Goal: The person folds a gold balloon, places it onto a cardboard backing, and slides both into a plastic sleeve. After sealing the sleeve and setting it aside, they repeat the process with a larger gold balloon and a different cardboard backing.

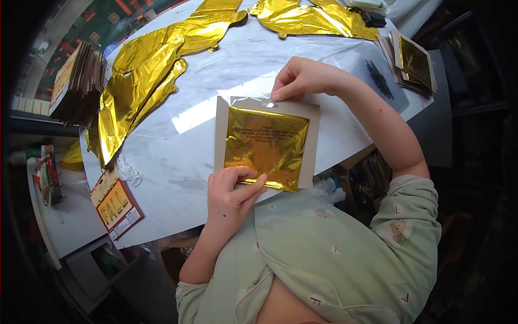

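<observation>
A flat packet of folded gold foil on a pale card backing (220,132) stands in front of my body at the table's near edge. Dark printed lines run across its clear sleeve, and a hang hole shows near the top. My left hand (233,191) grips the lower edge, its thumb and fingers bent over the foil (267,148). At the top edge, just right of the hang hole, my right hand (302,78) pinches the packet between thumb and fingers.
Large gold foil balloons (137,81) lie flat along the table's far and left sides. A stack of cards (78,81) stands at left. Below are white string (128,170) and a "FALL" card (116,208). More foil packets (414,62) are piled at right.
</observation>
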Demonstrator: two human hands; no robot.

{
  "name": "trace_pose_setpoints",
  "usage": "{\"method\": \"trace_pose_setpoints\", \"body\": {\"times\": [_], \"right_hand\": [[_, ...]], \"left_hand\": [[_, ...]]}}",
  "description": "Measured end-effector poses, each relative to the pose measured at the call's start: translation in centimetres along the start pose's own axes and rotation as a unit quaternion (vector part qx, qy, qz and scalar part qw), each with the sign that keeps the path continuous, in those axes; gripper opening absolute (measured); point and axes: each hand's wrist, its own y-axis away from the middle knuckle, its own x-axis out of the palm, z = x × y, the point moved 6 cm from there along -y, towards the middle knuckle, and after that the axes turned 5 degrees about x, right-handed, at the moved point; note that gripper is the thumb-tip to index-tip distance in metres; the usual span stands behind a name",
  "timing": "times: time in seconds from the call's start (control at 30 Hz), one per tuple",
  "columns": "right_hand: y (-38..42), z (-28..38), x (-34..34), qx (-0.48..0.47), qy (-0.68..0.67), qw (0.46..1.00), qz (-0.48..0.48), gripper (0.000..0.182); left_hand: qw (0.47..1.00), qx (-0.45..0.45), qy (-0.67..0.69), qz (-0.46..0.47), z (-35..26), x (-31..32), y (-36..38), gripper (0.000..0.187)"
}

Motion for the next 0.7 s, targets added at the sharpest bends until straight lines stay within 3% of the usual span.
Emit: {"method": "trace_pose_setpoints", "body": {"times": [0.57, 0.67, 0.7], "right_hand": [[0.5, -1.5, -0.7, 0.0, -0.001, 1.0, -0.018, 0.019], [0.9, -1.0, 0.2, -0.033, 0.044, 0.995, -0.083, 0.025], [1.7, -0.3, 0.2, -0.126, 0.079, 0.968, -0.201, 0.029]], "left_hand": [[1.0, -0.002, -0.022, -0.007, -0.1, 0.1, 0.1, 0.029], [0.998, 0.011, -0.05, -0.023, -0.3, 0.1, 0.3, 0.03], [0.995, 0.037, -0.08, -0.047, -0.5, -0.1, 0.6, 0.031]]}}
